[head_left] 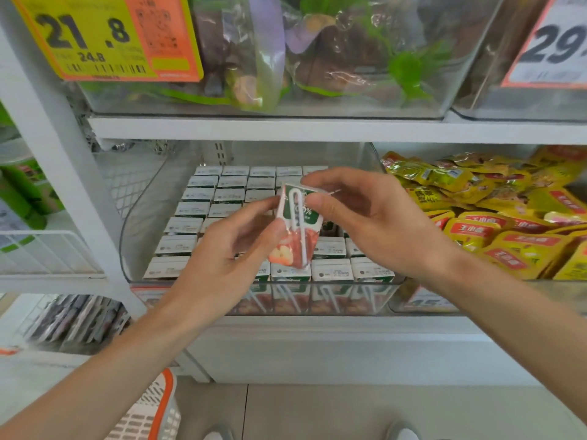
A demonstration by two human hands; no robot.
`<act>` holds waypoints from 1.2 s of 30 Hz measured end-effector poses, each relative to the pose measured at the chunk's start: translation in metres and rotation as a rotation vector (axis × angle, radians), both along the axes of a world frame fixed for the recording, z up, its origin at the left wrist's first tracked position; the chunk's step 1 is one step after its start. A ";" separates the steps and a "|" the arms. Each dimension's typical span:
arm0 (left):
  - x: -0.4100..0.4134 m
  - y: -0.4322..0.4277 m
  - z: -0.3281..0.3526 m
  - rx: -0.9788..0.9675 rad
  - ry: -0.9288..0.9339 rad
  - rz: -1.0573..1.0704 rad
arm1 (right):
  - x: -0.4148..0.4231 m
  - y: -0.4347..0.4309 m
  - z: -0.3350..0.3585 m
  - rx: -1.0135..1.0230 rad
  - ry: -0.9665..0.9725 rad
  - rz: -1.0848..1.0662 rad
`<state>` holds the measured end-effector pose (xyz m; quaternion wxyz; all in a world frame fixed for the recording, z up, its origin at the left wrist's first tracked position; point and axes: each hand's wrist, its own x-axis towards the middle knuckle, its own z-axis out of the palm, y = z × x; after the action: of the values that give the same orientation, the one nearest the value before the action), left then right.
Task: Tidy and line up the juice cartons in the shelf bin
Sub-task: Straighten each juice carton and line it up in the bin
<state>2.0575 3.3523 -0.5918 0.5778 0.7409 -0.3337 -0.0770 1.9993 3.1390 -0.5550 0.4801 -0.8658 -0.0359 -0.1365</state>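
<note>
A small juice carton (297,227), green on top and red with apple pictures below, is held tilted above the clear shelf bin (139,198). A wrapped straw runs down its face. My left hand (228,258) pinches its lower left side from below. My right hand (365,217) grips its top right corner with thumb and fingers. Below them, several rows of the same juice cartons (203,198) stand upright in the bin, white tops showing. My hands hide the cartons in the middle of the bin.
To the right sits a bin of yellow snack packets (495,217). The shelf above holds clear bins of bagged goods (286,58) with price tags (104,36). A wire basket (38,252) hangs at left. An orange-and-white shopping basket (155,411) stands on the floor.
</note>
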 end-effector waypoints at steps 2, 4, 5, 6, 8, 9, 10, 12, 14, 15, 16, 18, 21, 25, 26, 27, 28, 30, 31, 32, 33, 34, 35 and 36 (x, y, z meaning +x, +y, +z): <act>0.000 0.001 0.000 -0.037 0.135 0.023 | -0.003 0.004 -0.006 0.122 0.027 0.004; 0.001 0.003 -0.002 -0.073 0.269 0.040 | -0.006 0.006 -0.014 0.238 0.076 -0.008; 0.001 0.005 -0.003 -0.090 0.323 0.046 | -0.007 0.007 -0.017 0.278 0.108 -0.017; 0.001 0.006 -0.003 -0.105 0.363 0.047 | -0.009 0.009 -0.021 0.308 0.134 -0.024; 0.001 0.007 -0.001 -0.133 0.417 0.040 | -0.010 0.012 -0.026 0.371 0.147 -0.046; 0.000 0.007 0.000 -0.151 0.438 0.032 | -0.010 0.014 -0.026 0.423 0.140 -0.061; 0.000 0.007 0.001 -0.172 0.456 0.023 | -0.010 0.015 -0.026 0.480 0.133 -0.075; -0.001 0.007 0.004 -0.208 0.475 0.024 | -0.010 0.016 -0.026 0.532 0.112 -0.094; -0.002 0.008 0.005 -0.219 0.485 0.023 | -0.010 0.018 -0.027 0.532 0.104 -0.108; -0.002 0.009 0.006 -0.218 0.487 0.018 | -0.009 0.018 -0.028 0.546 0.107 -0.114; -0.001 0.010 0.006 -0.216 0.486 0.014 | -0.009 0.019 -0.029 0.571 0.112 -0.116; -0.001 0.012 0.005 -0.208 0.465 0.016 | -0.010 0.021 -0.031 0.640 0.120 -0.106; 0.001 0.014 0.003 -0.199 0.424 0.040 | -0.010 0.026 -0.033 0.657 0.135 -0.063; 0.001 0.015 0.003 -0.155 0.382 0.016 | -0.009 0.032 -0.027 0.570 0.231 0.002; 0.001 0.015 0.004 -0.138 0.374 -0.003 | -0.009 0.032 -0.025 0.551 0.247 0.018; 0.001 0.015 0.004 -0.128 0.374 -0.021 | -0.009 0.032 -0.025 0.542 0.250 0.030; 0.001 0.015 0.005 -0.125 0.381 -0.032 | -0.010 0.032 -0.025 0.536 0.251 0.044; 0.002 0.016 0.005 -0.135 0.406 -0.028 | -0.011 0.031 -0.025 0.502 0.257 0.077; 0.003 0.017 0.005 -0.143 0.422 -0.020 | -0.011 0.030 -0.027 0.487 0.256 0.081; 0.005 0.018 0.004 -0.149 0.437 -0.013 | -0.010 0.030 -0.029 0.487 0.250 0.074; 0.005 0.018 0.004 -0.153 0.447 -0.007 | -0.010 0.031 -0.031 0.497 0.238 0.061; 0.006 0.019 0.003 -0.154 0.455 0.000 | -0.009 0.032 -0.032 0.522 0.228 0.044; 0.006 0.019 0.003 -0.158 0.460 0.004 | -0.009 0.032 -0.033 0.550 0.216 0.029; 0.006 0.019 0.003 -0.167 0.465 0.007 | -0.009 0.032 -0.034 0.576 0.206 0.019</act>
<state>2.0638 3.3711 -0.5887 0.6986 0.6540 -0.1945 -0.2154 1.9901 3.1715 -0.5887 0.7080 -0.7031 0.0452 -0.0481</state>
